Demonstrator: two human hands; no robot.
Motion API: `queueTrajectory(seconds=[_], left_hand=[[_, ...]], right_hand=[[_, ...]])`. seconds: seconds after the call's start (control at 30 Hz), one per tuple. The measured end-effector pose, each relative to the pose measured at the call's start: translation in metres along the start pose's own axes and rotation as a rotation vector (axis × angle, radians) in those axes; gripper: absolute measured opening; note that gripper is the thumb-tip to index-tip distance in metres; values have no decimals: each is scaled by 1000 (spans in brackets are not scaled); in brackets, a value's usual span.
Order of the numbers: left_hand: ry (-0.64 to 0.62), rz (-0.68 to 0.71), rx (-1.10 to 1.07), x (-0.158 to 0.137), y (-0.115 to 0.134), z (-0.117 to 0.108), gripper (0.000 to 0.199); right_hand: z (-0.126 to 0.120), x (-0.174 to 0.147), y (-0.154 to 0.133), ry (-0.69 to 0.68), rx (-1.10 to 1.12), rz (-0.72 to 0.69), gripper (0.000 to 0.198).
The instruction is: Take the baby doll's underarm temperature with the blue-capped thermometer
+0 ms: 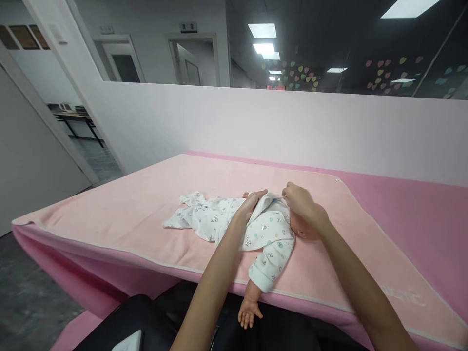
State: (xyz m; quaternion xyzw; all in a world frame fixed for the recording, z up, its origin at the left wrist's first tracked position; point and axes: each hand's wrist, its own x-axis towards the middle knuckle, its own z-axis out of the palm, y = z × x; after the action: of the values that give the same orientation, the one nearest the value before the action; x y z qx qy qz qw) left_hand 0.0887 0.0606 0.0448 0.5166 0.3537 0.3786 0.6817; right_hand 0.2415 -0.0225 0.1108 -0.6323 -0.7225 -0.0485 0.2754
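Observation:
A baby doll (pixel 300 229) lies on its back on a peach blanket (pixel 139 204), its head to the right and partly hidden behind my right hand. It wears a white patterned baby garment (pixel 268 231); one doll arm hangs over the table's front edge. My left hand (pixel 251 204) is at the doll's chest, gripping the raised front flap of the garment. Above the doll's neck, my right hand (pixel 298 199) is closed in a pinch on a thin pale stick with a blue part (pixel 277 199), which looks like a thermometer. The stick's blue part is at the garment's neckline.
Pink cloth (pixel 435 219) covers the table beneath the blanket and drapes at the front. A white wall (pixel 274 126) with a dark window above it rises behind. At the lower left, a white object (pixel 128 341) rests near my dark-clothed lap. A door (pixel 32 156) stands left.

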Motion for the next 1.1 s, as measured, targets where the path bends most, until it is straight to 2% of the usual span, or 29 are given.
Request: queueTrajectory(seconds=[0.1, 0.17, 0.23, 0.3, 0.37, 0.47, 0.53, 0.63, 0.77, 0.93, 1.03, 1.1], left_hand=[[6, 142, 202, -6, 3, 7, 28], [-72, 226, 376, -10, 3, 13, 32], [-163, 261, 537, -13, 1, 18, 38], [-214, 285, 655, -15, 0, 21, 40], [-241, 303, 709, -14, 0, 22, 35], [-291, 289, 694, -13, 2, 21, 24], [-328, 262, 654, -13, 5, 19, 23], [-355, 233, 616, -17, 8, 18, 21], [-341, 234, 606, -21, 10, 19, 18], [-264, 202, 476, -22, 7, 19, 14], [-228, 184, 422, -20, 6, 18, 15], [-223, 182, 399, -19, 5, 18, 17]], right_hand=[[-45, -23, 14, 20, 73, -4, 21], [-72, -50, 24, 93, 163, 5, 21], [-87, -84, 34, 145, 217, 63, 22], [-86, -125, 45, 148, 260, 148, 25], [-72, -166, 59, 105, 301, 222, 28], [-43, -217, 78, 92, 333, 359, 33], [-27, -237, 87, 102, 335, 403, 35], [-12, -246, 92, 102, 342, 410, 35], [1, -237, 92, 134, 315, 387, 36], [20, -230, 91, 167, 63, 297, 37], [28, -218, 69, 252, 8, 257, 32], [30, -197, 42, 214, 77, 201, 28]])
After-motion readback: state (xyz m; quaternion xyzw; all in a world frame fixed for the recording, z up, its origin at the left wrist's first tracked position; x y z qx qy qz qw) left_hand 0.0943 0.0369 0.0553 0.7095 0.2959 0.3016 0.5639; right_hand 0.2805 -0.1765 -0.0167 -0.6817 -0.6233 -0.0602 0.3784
